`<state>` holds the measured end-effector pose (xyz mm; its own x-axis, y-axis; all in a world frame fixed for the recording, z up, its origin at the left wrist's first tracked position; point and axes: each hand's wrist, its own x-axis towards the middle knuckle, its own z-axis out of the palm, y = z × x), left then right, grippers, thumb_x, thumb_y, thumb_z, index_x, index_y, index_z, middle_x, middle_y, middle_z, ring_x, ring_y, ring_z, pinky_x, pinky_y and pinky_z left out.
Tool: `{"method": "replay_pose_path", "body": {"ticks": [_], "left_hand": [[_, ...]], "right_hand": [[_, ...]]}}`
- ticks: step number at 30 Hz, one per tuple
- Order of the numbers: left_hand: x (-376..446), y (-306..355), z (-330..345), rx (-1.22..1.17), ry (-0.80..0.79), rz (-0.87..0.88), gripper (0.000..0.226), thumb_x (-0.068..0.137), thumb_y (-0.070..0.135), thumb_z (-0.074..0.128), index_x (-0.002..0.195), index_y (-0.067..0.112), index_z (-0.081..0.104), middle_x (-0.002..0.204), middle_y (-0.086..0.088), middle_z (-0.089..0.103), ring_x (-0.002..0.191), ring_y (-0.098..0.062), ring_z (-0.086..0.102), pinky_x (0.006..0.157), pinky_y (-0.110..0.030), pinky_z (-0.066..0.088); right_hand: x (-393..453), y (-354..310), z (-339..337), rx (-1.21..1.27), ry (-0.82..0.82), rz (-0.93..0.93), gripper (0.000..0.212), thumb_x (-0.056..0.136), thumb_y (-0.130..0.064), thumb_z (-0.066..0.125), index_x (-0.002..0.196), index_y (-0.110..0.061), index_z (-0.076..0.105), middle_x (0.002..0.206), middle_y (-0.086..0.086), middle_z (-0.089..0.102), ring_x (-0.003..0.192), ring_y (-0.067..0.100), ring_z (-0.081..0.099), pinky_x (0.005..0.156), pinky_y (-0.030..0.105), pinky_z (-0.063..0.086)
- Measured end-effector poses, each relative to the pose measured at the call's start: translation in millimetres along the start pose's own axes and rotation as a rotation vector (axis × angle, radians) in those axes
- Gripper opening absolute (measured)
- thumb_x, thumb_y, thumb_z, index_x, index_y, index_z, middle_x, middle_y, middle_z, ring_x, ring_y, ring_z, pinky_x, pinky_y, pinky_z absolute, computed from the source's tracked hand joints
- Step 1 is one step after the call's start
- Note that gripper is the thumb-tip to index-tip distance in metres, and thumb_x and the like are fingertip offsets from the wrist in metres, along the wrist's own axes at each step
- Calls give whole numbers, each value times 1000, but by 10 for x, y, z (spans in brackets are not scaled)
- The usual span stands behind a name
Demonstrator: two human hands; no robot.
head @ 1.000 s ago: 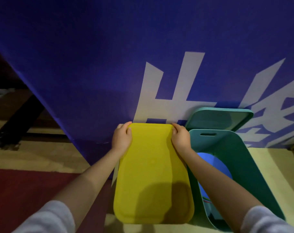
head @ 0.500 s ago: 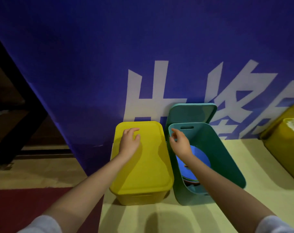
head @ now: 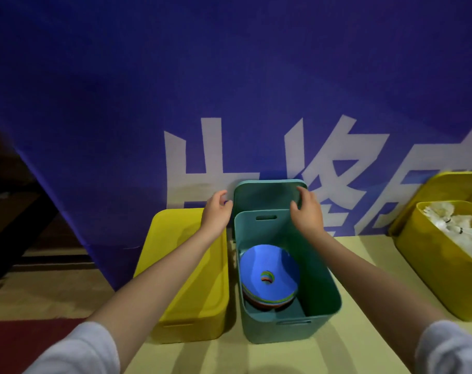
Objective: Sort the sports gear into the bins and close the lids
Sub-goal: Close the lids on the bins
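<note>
with both hands at the teal lid (head: 267, 195), which leaned against the blue banner (head: 229, 76) behind the teal bin (head: 321, 292), closing was not yet done. left hand (head: 216, 211) touched its left edge, fingers loosely curled; right hand (head: 306, 211) curled over the right corner, grip unclear. disc cones (head: 268, 276) lay stacked inside. yellow bin (head: 191, 279) beside it, at the floor mat's (head: 364, 346) left edge, lidded. far-right yellow bin (head: 431, 265) of shuttlecocks (head: 456, 228) open: two lids left

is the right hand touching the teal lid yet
Touching: the head view shows the right hand with its fingertips curled over the top right edge of the teal lid.
</note>
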<state>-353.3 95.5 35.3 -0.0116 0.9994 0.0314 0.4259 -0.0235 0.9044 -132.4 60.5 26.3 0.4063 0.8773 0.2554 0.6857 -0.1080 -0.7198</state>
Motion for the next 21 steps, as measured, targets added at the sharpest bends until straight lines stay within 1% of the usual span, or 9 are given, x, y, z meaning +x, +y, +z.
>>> {"method": "replay_pose_path", "body": {"ticks": [2, 6, 9, 11, 13, 15, 17, 18, 21], "left_hand": [[161, 147, 84, 9, 2, -18, 42, 97, 25, 48, 138, 16, 45, 135, -9, 50, 122, -24, 49, 100, -34, 42], [430, 262, 271, 8, -6, -98, 45, 97, 36, 44, 140, 21, 42, 142, -7, 46, 128, -27, 45, 107, -41, 39], [515, 232, 417, -2, -19, -158, 44, 99, 42, 39, 137, 23, 46, 138, -5, 50, 124, -25, 47, 106, -44, 40], [542, 245, 546, -66, -12, -201, 44, 100, 45, 35, 136, 24, 46, 133, -1, 52, 122, -23, 48, 106, -45, 40], [618, 242, 652, -151, 4, -241, 44, 99, 50, 33, 133, 25, 47, 124, 2, 52, 118, -20, 48, 105, -44, 40], [739, 155, 731, -220, 18, -268, 52, 87, 66, 37, 114, 25, 54, 118, 0, 59, 109, -19, 54, 102, -42, 44], [944, -108, 804, -269, 45, -291, 74, 68, 79, 42, 107, 19, 60, 112, -6, 66, 102, -21, 62, 99, -45, 47], [960, -152, 823, -282, 51, -301, 74, 68, 79, 43, 107, 19, 62, 108, -6, 68, 101, -21, 63, 98, -46, 48], [799, 78, 836, -349, 52, -315, 40, 92, 57, 44, 99, 20, 59, 105, -6, 66, 99, -18, 61, 98, -40, 47]], "right_hand": [[234, 63, -149, -47, 15, -57, 48, 94, -20, 50, 140, -14, 40, 138, 11, 45, 129, 27, 40, 105, 40, 36], [625, 247, -314, -98, -95, -120, 46, 96, -26, 49, 139, -15, 41, 141, 10, 45, 132, 27, 37, 106, 41, 35], [829, 398, -306, -99, -197, -144, 46, 97, -30, 47, 140, -15, 42, 141, 10, 46, 132, 27, 39, 109, 42, 33], [960, 508, -264, -66, -257, -157, 44, 98, -32, 45, 140, -16, 44, 139, 8, 50, 130, 27, 42, 109, 42, 35], [1054, 585, -200, -15, -315, -166, 39, 100, -34, 42, 135, -18, 50, 132, 6, 57, 121, 25, 51, 102, 39, 42], [1089, 630, -133, 80, -367, -139, 34, 101, -37, 38, 125, -19, 54, 120, 3, 62, 109, 22, 57, 90, 35, 47], [1091, 669, -67, 216, -408, -66, 33, 101, -41, 36, 118, -19, 54, 111, 0, 61, 101, 18, 57, 79, 29, 43], [1093, 691, -33, 281, -424, -32, 33, 101, -42, 36, 116, -19, 53, 109, 0, 61, 99, 17, 56, 76, 27, 42], [1119, 748, 43, 449, -460, 53, 29, 99, -43, 39, 111, -19, 52, 105, 0, 58, 95, 12, 54, 72, 23, 45]]}}
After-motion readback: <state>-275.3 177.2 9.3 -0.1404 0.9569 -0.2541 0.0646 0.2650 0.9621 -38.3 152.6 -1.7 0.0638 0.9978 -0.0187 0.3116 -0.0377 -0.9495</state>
